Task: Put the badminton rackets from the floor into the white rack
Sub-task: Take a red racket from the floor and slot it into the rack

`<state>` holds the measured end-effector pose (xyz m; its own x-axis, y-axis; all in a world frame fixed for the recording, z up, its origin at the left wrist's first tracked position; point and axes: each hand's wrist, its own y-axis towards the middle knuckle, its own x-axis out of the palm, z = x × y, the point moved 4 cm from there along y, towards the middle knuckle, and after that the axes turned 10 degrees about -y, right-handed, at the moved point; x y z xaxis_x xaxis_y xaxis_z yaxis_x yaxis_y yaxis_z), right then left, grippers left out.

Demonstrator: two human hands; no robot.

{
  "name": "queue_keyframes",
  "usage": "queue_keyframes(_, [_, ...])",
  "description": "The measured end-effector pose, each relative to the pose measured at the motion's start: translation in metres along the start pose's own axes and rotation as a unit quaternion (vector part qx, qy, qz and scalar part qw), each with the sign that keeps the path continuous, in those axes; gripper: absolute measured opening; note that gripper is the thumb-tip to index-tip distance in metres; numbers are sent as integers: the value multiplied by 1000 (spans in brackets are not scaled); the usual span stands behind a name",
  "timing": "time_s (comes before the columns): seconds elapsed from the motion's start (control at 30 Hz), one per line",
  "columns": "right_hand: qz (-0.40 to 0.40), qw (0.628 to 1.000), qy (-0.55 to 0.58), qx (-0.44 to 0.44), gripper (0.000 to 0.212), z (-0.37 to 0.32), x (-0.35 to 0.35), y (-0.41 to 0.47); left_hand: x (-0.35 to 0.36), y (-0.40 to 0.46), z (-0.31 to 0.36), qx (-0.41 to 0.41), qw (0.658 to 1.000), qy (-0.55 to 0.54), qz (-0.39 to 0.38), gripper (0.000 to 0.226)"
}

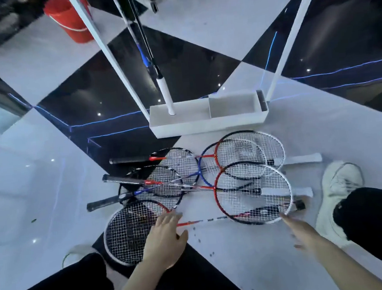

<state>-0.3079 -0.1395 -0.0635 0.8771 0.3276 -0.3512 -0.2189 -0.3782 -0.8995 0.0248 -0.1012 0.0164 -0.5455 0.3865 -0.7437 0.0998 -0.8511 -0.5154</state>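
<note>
My left hand [164, 240], fingers spread, should pinch the nearest racket [133, 231] by its shaft; my blurred right hand [303, 231] seems open.

Both arms reach forward and down toward the white rack [208, 120]. The left hand [164, 240] is flat, palm down, fingers [168, 217] spread and empty, well short of the rack; the right hand [303, 231], blurred, stretches open-fingered out beyond the rack's right end.

Dim, bluish, glossy glare, fisheye edges
</note>
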Motion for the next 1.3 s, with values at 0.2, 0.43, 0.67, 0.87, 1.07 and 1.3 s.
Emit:
queue_keyframes(0.2, [-24,978,193,76,62,-3,33,29,21,8,-13,-22,999,-2,-30,56])
queue_keyframes(0.43, [4,941,326,93,11,-14,26,45,25,15,-20,-53,997,-37,-51,50])
queue_keyframes(0.67, [29,925,380,12,3,-37,30,0,5,20,10,-24,995,-97,-8,47])
queue_keyframes(0.87, [84,920,367,-111,11,-67,21,-58,-35,5,45,26,984,-153,82,47])
queue_keyframes(1.07, [138,888,322,-297,7,-106,-12,-133,-96,-27,81,90,954,-220,184,46])
queue_keyframes(1.3, [197,821,178,-505,18,-162,-68,-251,-188,-85,111,158,912,-240,292,57])
